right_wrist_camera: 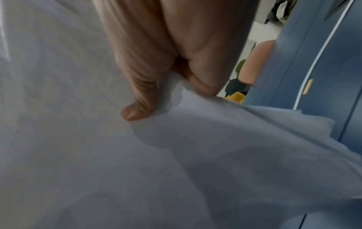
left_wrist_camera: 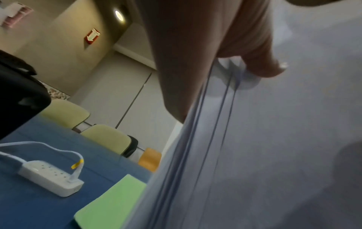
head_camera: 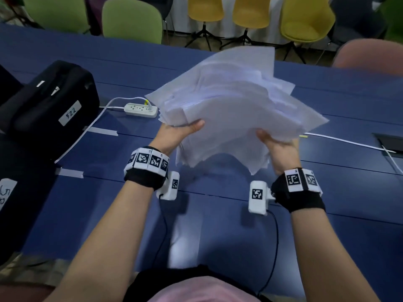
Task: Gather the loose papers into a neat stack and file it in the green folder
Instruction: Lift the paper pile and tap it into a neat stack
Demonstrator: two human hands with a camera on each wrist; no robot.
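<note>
A thick, uneven pile of white papers (head_camera: 231, 105) is held up above the blue table (head_camera: 349, 192), its sheets fanned out and skewed. My left hand (head_camera: 178, 134) grips the pile's near left edge, thumb on top of the papers (left_wrist_camera: 274, 139). My right hand (head_camera: 274, 144) grips the near right edge, thumb pressed on the top sheet of the papers (right_wrist_camera: 176, 155). The green folder (left_wrist_camera: 111, 201) lies flat on the table beyond the power strip, seen only in the left wrist view; in the head view the pile hides it.
A black case (head_camera: 50, 105) labelled 522 stands at the left. A white power strip (head_camera: 141, 110) with its cable lies beside it. A white cable (head_camera: 349, 142) crosses the table's right side near a recessed socket box (head_camera: 390, 142). Green and yellow chairs (head_camera: 305, 20) line the far edge.
</note>
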